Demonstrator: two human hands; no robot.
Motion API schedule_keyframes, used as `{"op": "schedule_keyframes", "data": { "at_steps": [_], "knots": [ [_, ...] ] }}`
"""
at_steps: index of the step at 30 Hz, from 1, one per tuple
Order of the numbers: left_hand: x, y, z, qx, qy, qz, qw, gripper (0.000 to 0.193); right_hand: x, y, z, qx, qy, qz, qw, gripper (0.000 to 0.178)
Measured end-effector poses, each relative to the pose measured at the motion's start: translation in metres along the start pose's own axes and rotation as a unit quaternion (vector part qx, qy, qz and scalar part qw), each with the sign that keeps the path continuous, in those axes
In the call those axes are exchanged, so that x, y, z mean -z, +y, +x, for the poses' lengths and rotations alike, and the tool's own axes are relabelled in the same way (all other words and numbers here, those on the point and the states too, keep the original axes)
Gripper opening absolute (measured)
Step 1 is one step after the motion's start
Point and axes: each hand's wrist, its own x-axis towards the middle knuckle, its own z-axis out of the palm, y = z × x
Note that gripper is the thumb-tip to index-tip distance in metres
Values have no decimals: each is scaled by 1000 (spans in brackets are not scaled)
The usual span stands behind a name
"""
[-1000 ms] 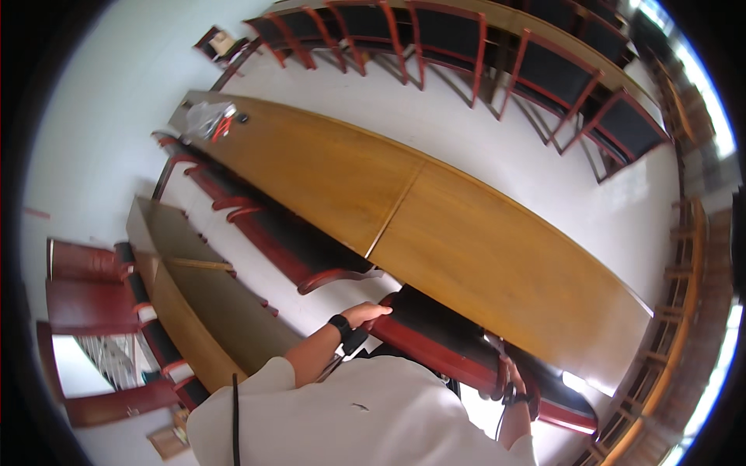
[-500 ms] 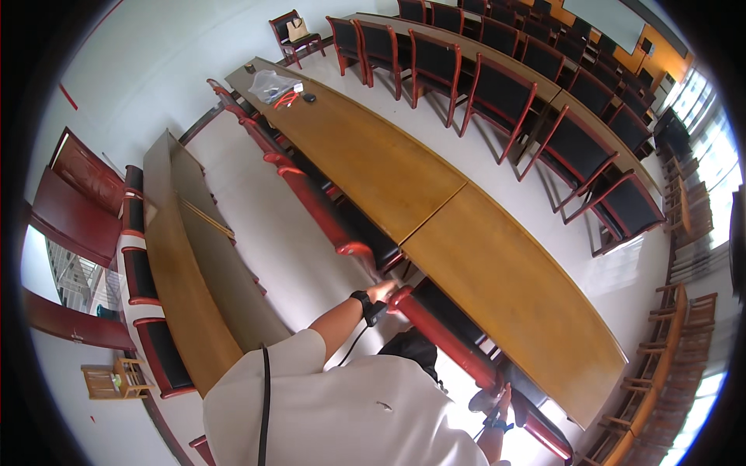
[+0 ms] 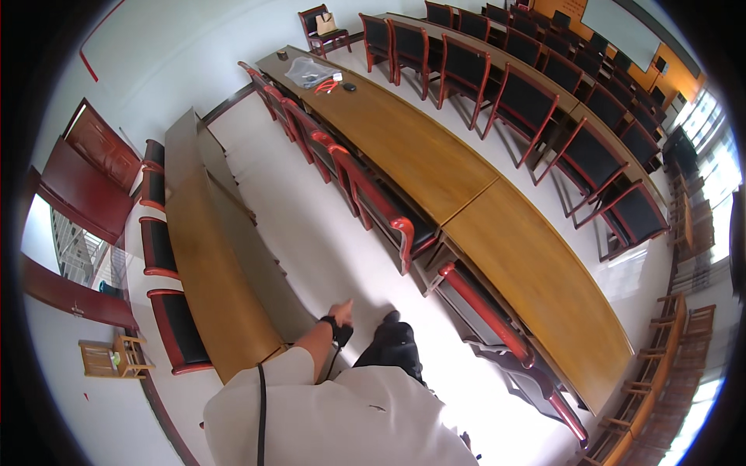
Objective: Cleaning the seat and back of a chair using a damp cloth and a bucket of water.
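Observation:
My left hand point(image 3: 342, 312) hangs low over the pale floor, just ahead of my body, with a dark band on its wrist. At least one finger points out, and nothing shows in the hand. My right hand is hidden; only small dark bits, perhaps its wrist device, show at the lower edge beside my shirt. Closest on the right stands a red-framed chair point(image 3: 488, 317) with black padding, its back along the edge of the long wooden table point(image 3: 536, 268). Another such chair point(image 3: 566, 419) stands nearer, and a third point(image 3: 400, 225) is farther up the row. I touch none of them visibly.
Left of the aisle runs a curved wooden desk point(image 3: 206, 256) with black-padded chairs point(image 3: 159, 246) behind it. A clear plastic bag point(image 3: 309, 73) lies on the long table's far end. Wooden chairs point(image 3: 641, 373) line the right wall. A door point(image 3: 101, 147) is at left.
Both hands have left the red chair back. My left hand has dropped back toward my body, and my right has gone from sight. The chair now stands apart from its neighbour farther up the row.

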Motion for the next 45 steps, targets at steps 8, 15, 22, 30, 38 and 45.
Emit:
{"op": "schedule_keyframes", "data": {
  "at_steps": [8,15,22,30,38,45],
  "knots": [
    [-7,263,19,-180,-92,-201,958,107,-98,-36,-59,179,48,-459,869,50],
    [-23,350,81,-63,-24,-259,964,101,-223,-114,-129,383,25,-538,751,47],
    [-53,351,83,-109,26,-183,977,63,-218,-59,-131,157,121,-532,823,46],
    [-62,356,123,-24,-31,-310,950,40,-195,-36,-121,57,136,-524,839,54],
    [-31,320,88,-48,-60,-271,959,61,-175,-45,-89,10,148,-454,878,68],
    [36,256,92,-10,-72,-334,940,65,-151,-21,-27,100,109,-636,757,55]
  ]
}}
